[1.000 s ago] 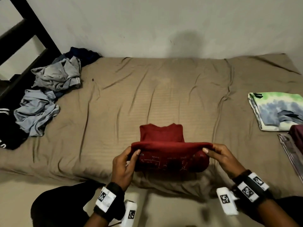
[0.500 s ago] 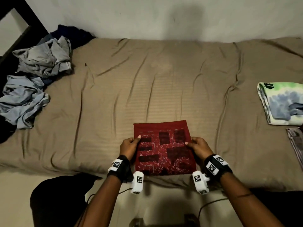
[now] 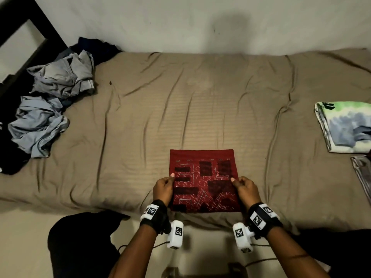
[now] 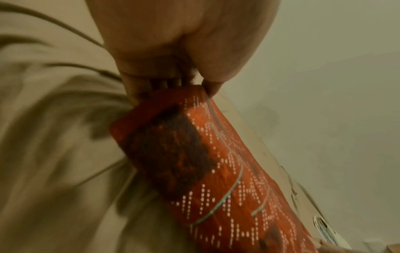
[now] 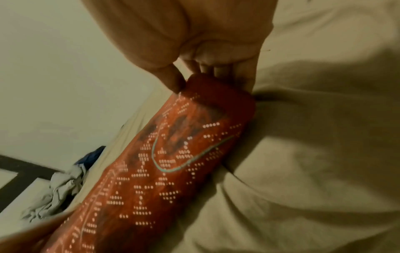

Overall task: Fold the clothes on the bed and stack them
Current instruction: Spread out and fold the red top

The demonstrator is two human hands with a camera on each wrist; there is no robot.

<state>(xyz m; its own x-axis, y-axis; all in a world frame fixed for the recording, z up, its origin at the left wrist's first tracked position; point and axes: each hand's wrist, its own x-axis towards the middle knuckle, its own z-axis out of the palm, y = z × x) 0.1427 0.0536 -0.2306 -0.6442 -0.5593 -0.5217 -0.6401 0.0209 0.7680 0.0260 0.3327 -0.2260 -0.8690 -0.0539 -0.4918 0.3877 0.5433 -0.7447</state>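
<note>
Both hands, left hand (image 3: 163,188) and right hand (image 3: 245,189), pinch the folded red shirt (image 3: 203,182) on the tan bed (image 3: 140,117); their fingers are hidden beneath it.

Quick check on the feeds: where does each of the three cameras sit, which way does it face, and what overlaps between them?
Head: worn on the head, facing forward and down at the bed; shows both forearms, the left hand and right hand gripping the folded red shirt.
Left wrist: looks along the left hand at the shirt's left edge.
Right wrist: looks along the right hand at the shirt's right edge.
Shared: all three show the red shirt; head and right wrist both show the grey clothes pile.
</note>
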